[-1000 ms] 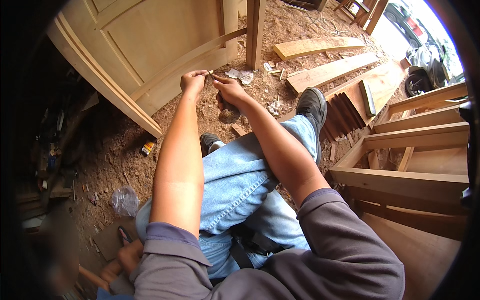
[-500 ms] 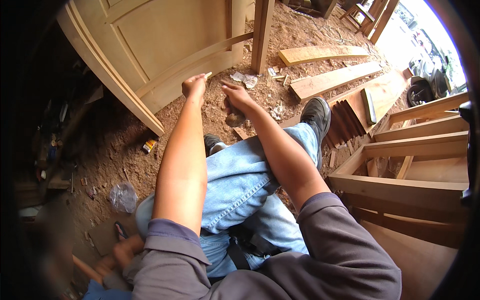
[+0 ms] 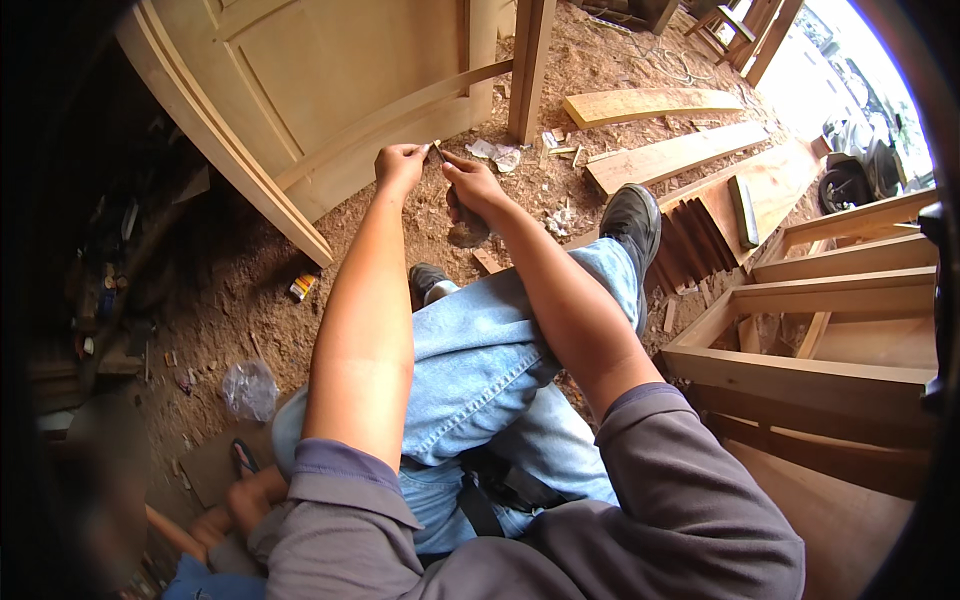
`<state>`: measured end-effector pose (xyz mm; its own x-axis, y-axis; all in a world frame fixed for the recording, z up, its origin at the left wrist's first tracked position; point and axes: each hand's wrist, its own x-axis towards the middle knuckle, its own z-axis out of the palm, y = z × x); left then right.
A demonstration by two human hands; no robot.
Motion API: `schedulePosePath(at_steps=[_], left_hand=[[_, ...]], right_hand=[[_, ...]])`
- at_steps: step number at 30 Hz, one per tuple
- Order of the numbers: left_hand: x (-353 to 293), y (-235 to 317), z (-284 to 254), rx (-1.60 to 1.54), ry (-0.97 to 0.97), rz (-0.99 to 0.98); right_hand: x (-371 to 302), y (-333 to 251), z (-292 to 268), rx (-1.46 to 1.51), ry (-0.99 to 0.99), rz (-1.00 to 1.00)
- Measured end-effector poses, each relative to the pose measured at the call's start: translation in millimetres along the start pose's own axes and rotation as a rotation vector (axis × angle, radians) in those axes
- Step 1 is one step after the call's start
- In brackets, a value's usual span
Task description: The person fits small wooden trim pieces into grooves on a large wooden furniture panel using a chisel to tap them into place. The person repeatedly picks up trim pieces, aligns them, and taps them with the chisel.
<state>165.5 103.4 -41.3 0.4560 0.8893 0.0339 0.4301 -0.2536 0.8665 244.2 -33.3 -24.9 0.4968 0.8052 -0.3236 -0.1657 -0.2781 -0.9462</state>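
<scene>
My left hand is held out ahead over the ground, its fingers pinched on a small pale sliver, perhaps wood, that shows only as a tip. Close at its right, my right hand is closed round a small dark, thin piece, which looks like a blade. Its upper end meets the sliver at my left fingertips. My fingers hide most of both things. Below the hands is my leg in blue jeans, crossed over the other, with a black shoe at its end.
A panelled wooden door stands ahead on the left, beside a post. Planks lie at the right, near a wooden frame. A plastic bag and yellow packet lie left. Another person's leg shows lower left.
My right hand has come up and in toward my left, and its dark, thin piece now shows against the pale sliver. My left hand has shifted slightly up and right.
</scene>
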Motion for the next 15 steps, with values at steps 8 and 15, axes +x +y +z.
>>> schedulePosePath(at_steps=[8,15], left_hand=[[-10,30,-8,0.147,-0.013,-0.076],[-29,20,0,0.087,0.003,-0.224]], right_hand=[[16,13,-32,0.264,0.519,0.088],[5,16,-14,0.080,-0.117,-0.075]])
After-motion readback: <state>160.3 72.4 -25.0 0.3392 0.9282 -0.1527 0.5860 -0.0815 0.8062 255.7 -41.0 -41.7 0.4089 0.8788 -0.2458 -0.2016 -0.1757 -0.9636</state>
